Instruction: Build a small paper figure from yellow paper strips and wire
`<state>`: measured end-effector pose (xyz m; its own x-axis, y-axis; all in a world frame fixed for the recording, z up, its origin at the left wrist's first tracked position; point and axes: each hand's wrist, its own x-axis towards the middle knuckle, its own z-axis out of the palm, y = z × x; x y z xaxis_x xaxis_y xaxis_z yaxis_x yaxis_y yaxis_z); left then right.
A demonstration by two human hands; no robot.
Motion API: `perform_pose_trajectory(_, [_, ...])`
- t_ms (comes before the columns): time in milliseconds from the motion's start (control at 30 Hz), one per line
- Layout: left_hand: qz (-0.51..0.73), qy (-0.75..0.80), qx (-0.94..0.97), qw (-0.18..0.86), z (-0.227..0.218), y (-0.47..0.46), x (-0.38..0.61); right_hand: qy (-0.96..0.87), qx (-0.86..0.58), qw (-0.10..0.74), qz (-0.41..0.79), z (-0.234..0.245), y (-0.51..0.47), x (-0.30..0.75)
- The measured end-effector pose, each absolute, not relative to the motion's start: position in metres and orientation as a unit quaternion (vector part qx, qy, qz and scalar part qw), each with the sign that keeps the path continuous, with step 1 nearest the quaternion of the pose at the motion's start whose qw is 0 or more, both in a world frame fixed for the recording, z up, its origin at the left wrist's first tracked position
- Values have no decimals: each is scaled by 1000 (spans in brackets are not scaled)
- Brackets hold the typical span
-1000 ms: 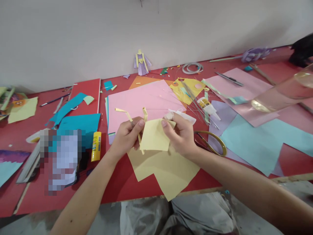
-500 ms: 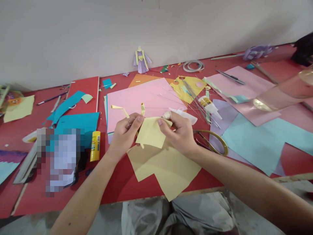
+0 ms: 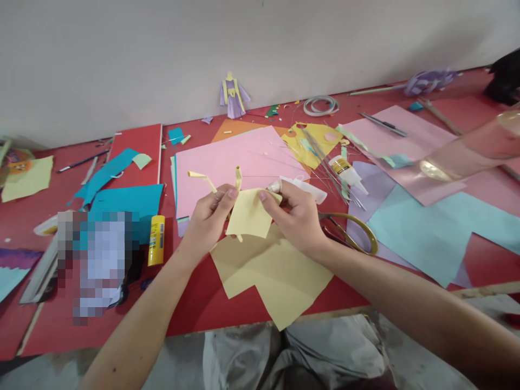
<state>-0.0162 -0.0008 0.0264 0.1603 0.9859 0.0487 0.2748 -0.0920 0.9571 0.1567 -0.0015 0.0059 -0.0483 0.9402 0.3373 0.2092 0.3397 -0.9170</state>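
My left hand (image 3: 209, 219) is closed, pinching a small pale yellow paper piece (image 3: 247, 216) at its upper left corner. Thin rolled yellow paper tubes (image 3: 238, 176) stick out around that hand, one of them bent on a wire. My right hand (image 3: 298, 219) is closed too, its thumb and fingers on the paper's upper right edge. A white object (image 3: 312, 192) lies just behind the right hand; whether the fingers touch it I cannot tell. Below both hands is a larger yellow sheet (image 3: 280, 281) with cut edges. Scissors (image 3: 368, 234) with a yellow-green handle lie beside my right wrist.
A yellow glue stick (image 3: 156, 241) stands left of my left forearm. Pink paper (image 3: 223, 162), a white glue bottle (image 3: 348, 172) and thin wires (image 3: 320, 157) lie behind the hands. A purple-and-yellow paper figure (image 3: 233, 97) leans on the wall. Light blue paper (image 3: 422, 233) is at right.
The small yellow paper has tilted a little, its lower edge now higher and further left. Both hands keep their hold. The whole view has shifted slightly.
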Motion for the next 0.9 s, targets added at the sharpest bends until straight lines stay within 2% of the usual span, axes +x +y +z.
perform_pose_trajectory(167, [383,507,612,471,28,-1,-16,-633,-461,514,350,5,-2,156])
perform_pose_trajectory(333, [297,490,638,515,30,-3,-16,-624,-462,510,370,4,-2,157])
perform_pose_trajectory(400, [243,479,698,473,29,-3,-15,-622,-466,508,371,3,-1,157])
perform_pose_trajectory(533, [109,466,816,323,30,-4,-9,-634,-483,489,353,2,-1,157])
perform_pose_trajectory(600, [75,453,840,289,31,-5,-7,-641,-485,481,350,2,-1,157])
perform_pose_trajectory(900, [110,487,805,321,30,-3,-11,-635,-435,517,375,7,-2,157])
